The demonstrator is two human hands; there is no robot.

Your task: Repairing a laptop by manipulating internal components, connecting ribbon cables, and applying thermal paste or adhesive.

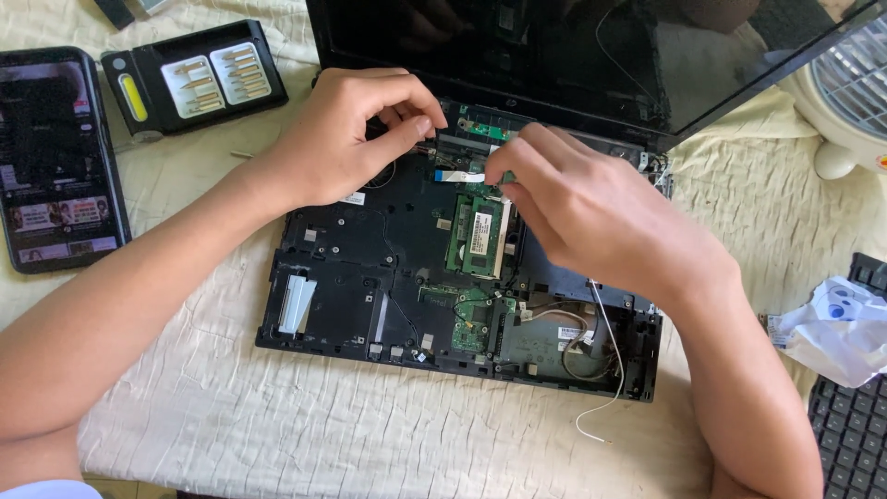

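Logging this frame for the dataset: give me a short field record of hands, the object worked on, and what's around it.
left hand: rests on the opened laptop base, fingers curled near its hinge edge
right hand: fingertips pinch at a small part by the flat ribbon cable
memory module: green, seated in the base, just below the right hand
laptop screen: dark, open behind the hands
surface: cream cloth
left side: phone, screwdriver bit case
right side: fan, keyboard, crumpled wrapper
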